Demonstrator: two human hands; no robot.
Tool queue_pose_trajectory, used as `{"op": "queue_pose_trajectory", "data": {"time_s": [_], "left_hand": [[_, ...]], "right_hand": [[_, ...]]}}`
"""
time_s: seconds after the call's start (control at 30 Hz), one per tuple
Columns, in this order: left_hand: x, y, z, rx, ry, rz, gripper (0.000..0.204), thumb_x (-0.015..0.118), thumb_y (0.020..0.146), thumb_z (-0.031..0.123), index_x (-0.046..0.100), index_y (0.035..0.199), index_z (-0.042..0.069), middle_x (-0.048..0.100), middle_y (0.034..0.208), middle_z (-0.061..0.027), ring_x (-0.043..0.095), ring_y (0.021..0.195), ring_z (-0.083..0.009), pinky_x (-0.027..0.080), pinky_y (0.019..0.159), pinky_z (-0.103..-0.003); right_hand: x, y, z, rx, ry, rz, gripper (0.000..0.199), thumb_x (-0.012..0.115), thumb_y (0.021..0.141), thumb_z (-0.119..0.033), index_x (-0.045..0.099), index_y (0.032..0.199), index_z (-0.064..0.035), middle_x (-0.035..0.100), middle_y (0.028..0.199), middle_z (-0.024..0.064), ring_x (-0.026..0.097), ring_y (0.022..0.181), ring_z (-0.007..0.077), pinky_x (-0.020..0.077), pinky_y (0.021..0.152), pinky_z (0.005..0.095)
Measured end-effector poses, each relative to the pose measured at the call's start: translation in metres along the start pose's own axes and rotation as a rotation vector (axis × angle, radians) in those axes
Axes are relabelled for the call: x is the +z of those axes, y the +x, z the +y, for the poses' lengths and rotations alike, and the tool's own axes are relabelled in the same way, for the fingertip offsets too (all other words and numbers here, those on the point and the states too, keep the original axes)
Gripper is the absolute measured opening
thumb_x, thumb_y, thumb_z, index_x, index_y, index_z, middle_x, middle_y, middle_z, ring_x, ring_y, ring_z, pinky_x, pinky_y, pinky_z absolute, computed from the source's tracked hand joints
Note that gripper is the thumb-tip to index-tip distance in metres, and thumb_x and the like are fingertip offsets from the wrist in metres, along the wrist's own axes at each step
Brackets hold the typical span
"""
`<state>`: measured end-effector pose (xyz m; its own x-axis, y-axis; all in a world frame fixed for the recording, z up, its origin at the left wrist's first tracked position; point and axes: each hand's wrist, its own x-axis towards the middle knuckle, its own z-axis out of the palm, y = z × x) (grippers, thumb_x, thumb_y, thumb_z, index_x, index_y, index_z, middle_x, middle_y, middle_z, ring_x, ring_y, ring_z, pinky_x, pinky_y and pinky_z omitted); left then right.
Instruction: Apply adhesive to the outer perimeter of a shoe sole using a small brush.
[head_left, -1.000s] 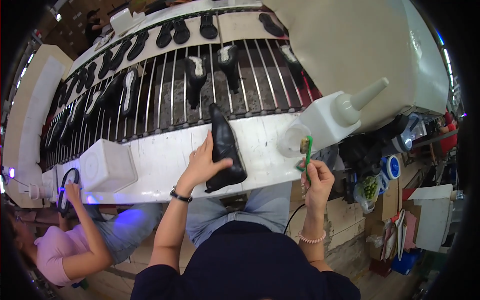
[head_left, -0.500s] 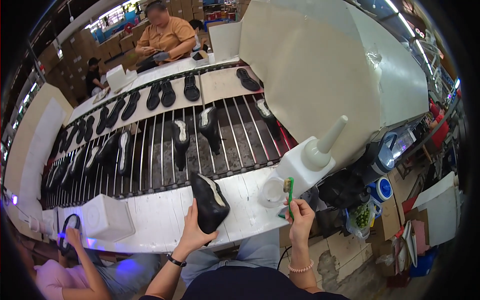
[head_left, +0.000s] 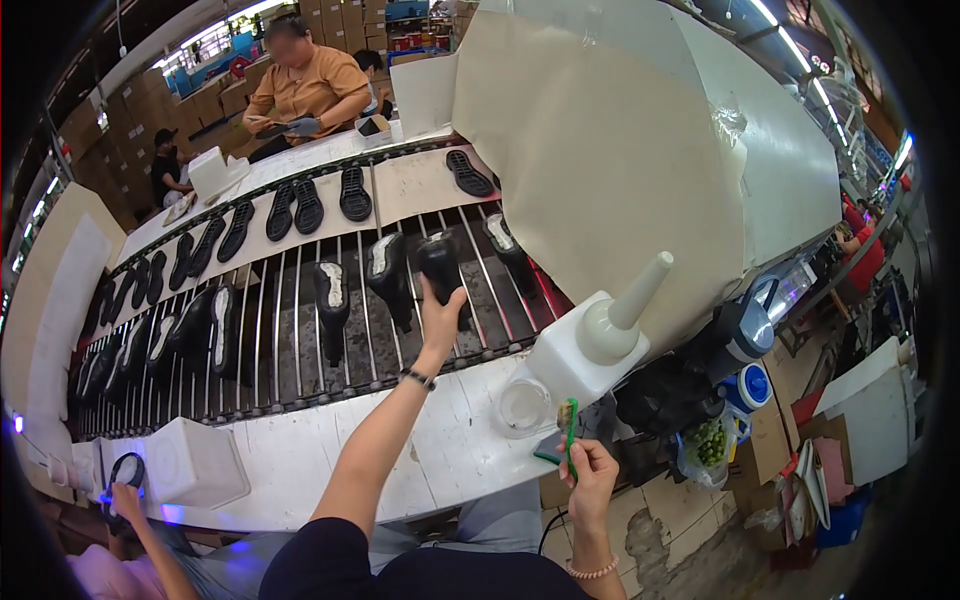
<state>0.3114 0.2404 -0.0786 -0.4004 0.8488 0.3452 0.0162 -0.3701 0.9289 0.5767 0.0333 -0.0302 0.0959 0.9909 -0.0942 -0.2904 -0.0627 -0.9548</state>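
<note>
My left hand reaches out over the metal rollers, fingers and thumb around the lower end of a black shoe upper. The upper is at the rollers, its pale underside mostly turned away. To its left are two more black uppers, a nearer one and another, with whitish bottoms facing up. My right hand grips a green toothbrush, bristles up, beside a clear round dish. Behind the dish stands a white bottle with a long nozzle.
Black soles line a beige strip beyond the rollers. A white plastic container stands on the white table edge. A large beige hood rises at right. A co-worker sits across; another person's hand is at lower left.
My left hand has carried the black shoe upper from near my body forward to the rollers. The right hand still holds the toothbrush, slightly lower. The view has shifted.
</note>
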Motion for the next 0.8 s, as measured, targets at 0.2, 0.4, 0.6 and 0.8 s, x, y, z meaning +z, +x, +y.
{"op": "queue_pose_trajectory", "data": {"time_s": [0.2, 0.4, 0.6, 0.8], "left_hand": [[0.026, -0.01, -0.114, -0.219, 1.149, -0.026, 0.084, 0.046, 0.095, 0.053, 0.03, 0.139, -0.017, 0.02, 0.149, -0.0393, 0.003, 0.145, -0.0463, 0.004, 0.114, -0.061], [0.005, -0.008, -0.1, -0.137, 1.242, -0.133, 0.083, 0.042, 0.096, 0.054, 0.031, 0.139, -0.017, 0.015, 0.148, -0.0422, 0.002, 0.145, -0.048, 0.003, 0.116, -0.056], [-0.06, -0.054, -0.043, 0.16, 0.992, -0.258, 0.072, 0.048, 0.097, 0.044, 0.031, 0.144, -0.008, 0.015, 0.152, -0.0357, 0.007, 0.145, -0.0467, 0.005, 0.117, -0.054], [-0.155, -0.102, -0.006, 0.232, 1.426, -0.025, 0.079, 0.053, 0.093, 0.043, 0.021, 0.15, -0.002, 0.006, 0.157, -0.0302, 0.0, 0.147, -0.043, -0.004, 0.114, -0.061]], "right_hand": [[-0.001, 0.002, 0.006, 0.035, 0.02, 0.024, 0.013, 0.059, 0.094, -0.008, 0.065, 0.096, 0.0034, 0.067, 0.083, 0.0079, 0.052, 0.054, 0.0081, 0.0346, 0.045, 0.0195], [-0.003, 0.01, 0.017, -0.184, -0.454, -0.102, 0.014, 0.066, 0.088, -0.002, 0.064, 0.102, 0.0034, 0.067, 0.09, 0.0077, 0.058, 0.064, 0.0088, 0.0464, 0.055, 0.0217], [0.007, 0.013, 0.007, -0.399, -0.98, -0.147, 0.022, 0.062, 0.085, 0.0, 0.052, 0.104, 0.0011, 0.06, 0.1, 0.0213, 0.062, 0.087, 0.0408, 0.0505, 0.073, 0.0452], [0.032, 0.027, 0.016, -0.411, -1.362, -0.154, 0.026, 0.055, 0.081, 0.008, 0.042, 0.103, 0.0015, 0.051, 0.1, 0.0252, 0.061, 0.084, 0.0462, 0.0491, 0.069, 0.0529]]}}
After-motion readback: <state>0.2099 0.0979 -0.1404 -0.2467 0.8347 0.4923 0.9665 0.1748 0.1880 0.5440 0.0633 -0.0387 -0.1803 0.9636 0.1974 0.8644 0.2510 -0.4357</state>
